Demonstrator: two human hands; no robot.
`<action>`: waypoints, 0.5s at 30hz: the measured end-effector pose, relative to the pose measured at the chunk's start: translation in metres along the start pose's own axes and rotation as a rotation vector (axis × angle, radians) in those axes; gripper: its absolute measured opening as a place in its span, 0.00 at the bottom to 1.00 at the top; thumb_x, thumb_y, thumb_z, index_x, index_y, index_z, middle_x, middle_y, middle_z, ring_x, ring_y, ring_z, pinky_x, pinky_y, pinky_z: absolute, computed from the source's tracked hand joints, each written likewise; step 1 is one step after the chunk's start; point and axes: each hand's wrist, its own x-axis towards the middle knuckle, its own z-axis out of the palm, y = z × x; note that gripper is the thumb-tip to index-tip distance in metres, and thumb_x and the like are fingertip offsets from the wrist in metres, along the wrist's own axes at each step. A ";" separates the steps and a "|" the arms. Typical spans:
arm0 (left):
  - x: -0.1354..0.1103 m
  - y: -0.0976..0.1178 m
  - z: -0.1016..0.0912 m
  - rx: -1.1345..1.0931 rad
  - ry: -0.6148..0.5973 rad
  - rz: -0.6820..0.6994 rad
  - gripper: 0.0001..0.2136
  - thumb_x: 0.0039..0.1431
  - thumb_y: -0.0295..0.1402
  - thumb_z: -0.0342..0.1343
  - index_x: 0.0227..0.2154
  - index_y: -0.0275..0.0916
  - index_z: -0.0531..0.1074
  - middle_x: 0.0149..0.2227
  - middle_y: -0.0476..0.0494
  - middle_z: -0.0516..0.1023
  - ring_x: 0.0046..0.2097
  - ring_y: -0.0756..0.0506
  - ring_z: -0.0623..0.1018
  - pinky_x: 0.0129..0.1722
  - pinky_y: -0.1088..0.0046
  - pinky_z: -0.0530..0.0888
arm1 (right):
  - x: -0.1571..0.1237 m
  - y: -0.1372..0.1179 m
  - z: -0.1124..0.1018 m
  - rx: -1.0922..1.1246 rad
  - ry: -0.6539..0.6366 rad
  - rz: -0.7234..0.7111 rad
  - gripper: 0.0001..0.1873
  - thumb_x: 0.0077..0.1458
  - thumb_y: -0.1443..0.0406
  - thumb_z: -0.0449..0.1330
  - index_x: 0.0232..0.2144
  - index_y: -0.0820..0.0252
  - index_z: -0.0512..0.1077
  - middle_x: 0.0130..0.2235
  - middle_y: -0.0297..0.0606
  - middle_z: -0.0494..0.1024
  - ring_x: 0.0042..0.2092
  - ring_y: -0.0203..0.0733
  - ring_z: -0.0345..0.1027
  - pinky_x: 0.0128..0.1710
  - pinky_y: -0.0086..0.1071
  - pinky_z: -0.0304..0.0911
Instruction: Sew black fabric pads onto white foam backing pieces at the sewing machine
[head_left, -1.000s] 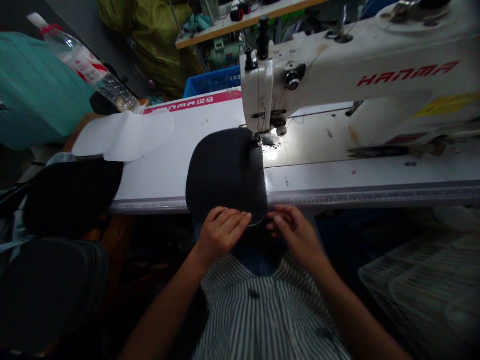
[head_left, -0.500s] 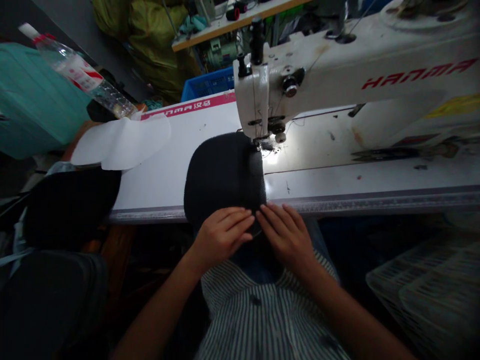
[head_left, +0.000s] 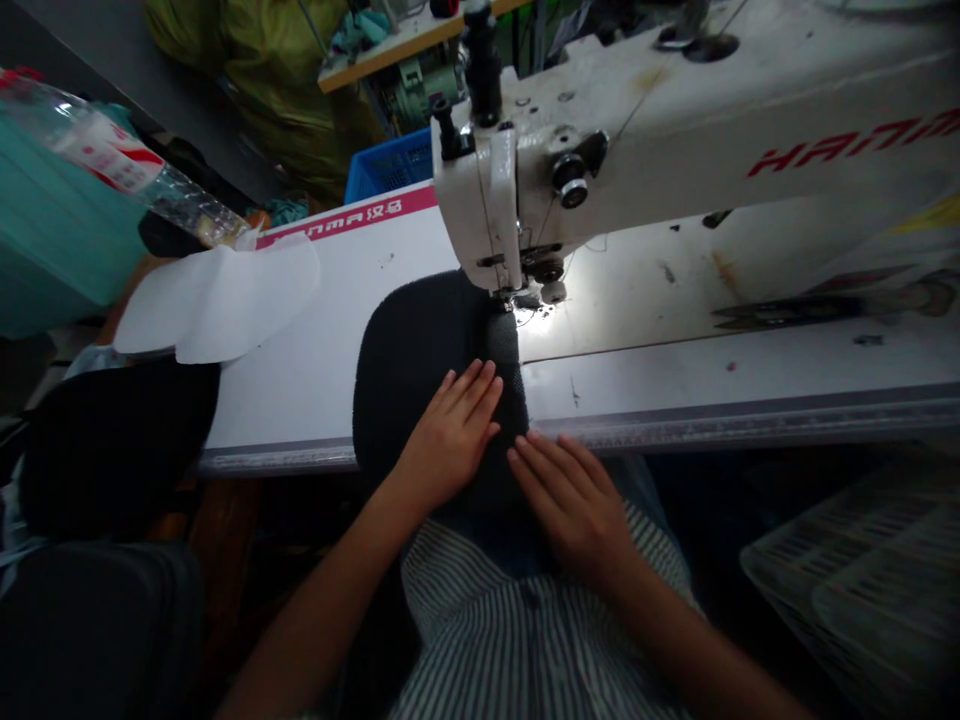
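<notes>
A dark rounded mesh fabric piece (head_left: 409,355) lies on the white sewing table (head_left: 315,350), its far edge under the presser foot (head_left: 517,297) of a white sewing machine (head_left: 675,130). My left hand (head_left: 454,435) lies flat on the near part of the fabric, fingers stretched toward the needle. My right hand (head_left: 566,495) rests flat beside it at the table's near edge, fingertips touching the fabric's right rim. Neither hand grips anything.
White cut pieces (head_left: 217,295) are stacked at the table's left end beside a tilted plastic bottle (head_left: 112,160). Dark fabric piles (head_left: 112,440) sit lower left. A white plastic basket (head_left: 862,580) stands lower right. Scissors (head_left: 787,312) lie under the machine arm.
Both hands went from pinching the fabric's near edge to lying flat on it. The left hand slid forward toward the needle and the view shifted closer to the machine.
</notes>
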 end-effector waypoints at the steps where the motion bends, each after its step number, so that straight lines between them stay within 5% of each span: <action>1: 0.002 -0.001 0.000 0.004 -0.012 0.004 0.23 0.74 0.30 0.48 0.68 0.28 0.59 0.71 0.27 0.62 0.74 0.36 0.58 0.69 0.45 0.65 | 0.000 0.000 0.000 0.001 0.001 0.001 0.20 0.67 0.74 0.52 0.57 0.64 0.75 0.57 0.45 0.79 0.62 0.48 0.71 0.64 0.47 0.65; 15: 0.027 0.000 -0.006 0.043 -0.127 0.073 0.21 0.75 0.32 0.47 0.66 0.32 0.63 0.70 0.36 0.64 0.73 0.40 0.61 0.70 0.55 0.63 | 0.000 -0.003 -0.003 -0.031 -0.032 0.023 0.19 0.67 0.74 0.50 0.54 0.66 0.75 0.57 0.43 0.80 0.61 0.47 0.70 0.70 0.48 0.52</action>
